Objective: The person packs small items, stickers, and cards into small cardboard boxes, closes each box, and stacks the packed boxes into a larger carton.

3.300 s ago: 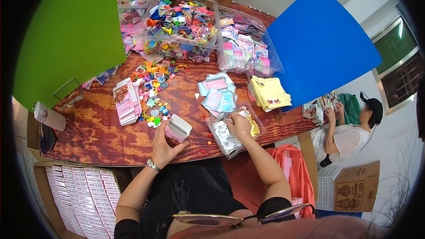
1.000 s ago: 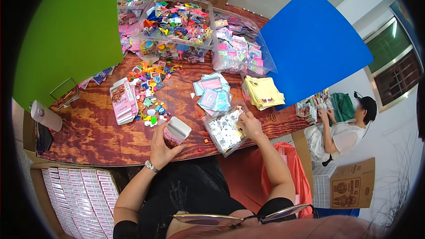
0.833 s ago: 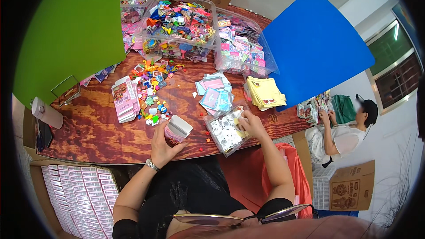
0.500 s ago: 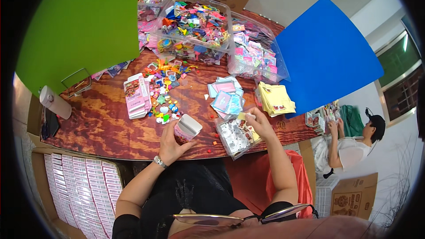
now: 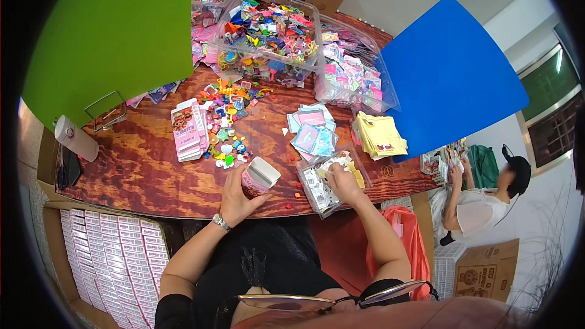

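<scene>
The left hand (image 5: 239, 200) grasps a small pink carton (image 5: 262, 176) at the near edge of the wood-grain table (image 5: 134, 173), while the right hand (image 5: 345, 184) reaches among white slips (image 5: 315, 184) in a clear plastic tray (image 5: 322, 211); whether its fingers pinch anything, I cannot tell. Beyond lie plastic trinkets (image 5: 226, 127), pastel cards (image 5: 313, 131) and yellow sheets (image 5: 381, 135).

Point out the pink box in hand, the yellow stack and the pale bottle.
Pink box (image 5: 262, 174): head view, upper end.
Yellow stack (image 5: 381, 136): head view, upper face.
Pale bottle (image 5: 77, 140): head view, mid-body.
</scene>
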Motion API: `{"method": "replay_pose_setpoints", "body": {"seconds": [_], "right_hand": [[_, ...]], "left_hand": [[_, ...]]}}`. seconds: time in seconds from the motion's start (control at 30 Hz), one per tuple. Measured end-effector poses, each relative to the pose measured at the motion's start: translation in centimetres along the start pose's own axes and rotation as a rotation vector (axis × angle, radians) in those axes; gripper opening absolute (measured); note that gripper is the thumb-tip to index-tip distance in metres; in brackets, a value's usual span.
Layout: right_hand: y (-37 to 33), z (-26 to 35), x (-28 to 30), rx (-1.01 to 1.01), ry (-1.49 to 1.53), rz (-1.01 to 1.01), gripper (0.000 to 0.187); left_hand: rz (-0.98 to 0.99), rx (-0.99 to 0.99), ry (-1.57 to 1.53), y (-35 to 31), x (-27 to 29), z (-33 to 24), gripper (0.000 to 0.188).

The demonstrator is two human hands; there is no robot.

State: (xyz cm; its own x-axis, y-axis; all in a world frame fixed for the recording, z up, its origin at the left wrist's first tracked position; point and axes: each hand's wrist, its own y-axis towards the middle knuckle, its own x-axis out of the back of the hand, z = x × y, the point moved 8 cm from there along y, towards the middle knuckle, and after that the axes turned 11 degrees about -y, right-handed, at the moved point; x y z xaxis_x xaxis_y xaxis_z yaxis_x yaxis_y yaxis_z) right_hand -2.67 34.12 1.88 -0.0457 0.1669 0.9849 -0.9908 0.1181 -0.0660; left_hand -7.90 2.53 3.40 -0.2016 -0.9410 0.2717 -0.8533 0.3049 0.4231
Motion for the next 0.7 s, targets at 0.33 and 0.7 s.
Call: {"method": "replay_pose_setpoints", "body": {"seconds": [0.33, 0.7], "right_hand": [[0.8, 15.6, 9.8, 0.398, 0.471, -0.115, 0.018], [5.0, 16.0, 9.0, 0.44, 0.437, -0.27, 0.022]], "left_hand": [[-0.038, -0.033, 0.062, -0.5, -0.9, 0.5, 0.081], [-0.083, 0.058, -0.026, -1.3, 2.5, 1.2, 0.094]]}}
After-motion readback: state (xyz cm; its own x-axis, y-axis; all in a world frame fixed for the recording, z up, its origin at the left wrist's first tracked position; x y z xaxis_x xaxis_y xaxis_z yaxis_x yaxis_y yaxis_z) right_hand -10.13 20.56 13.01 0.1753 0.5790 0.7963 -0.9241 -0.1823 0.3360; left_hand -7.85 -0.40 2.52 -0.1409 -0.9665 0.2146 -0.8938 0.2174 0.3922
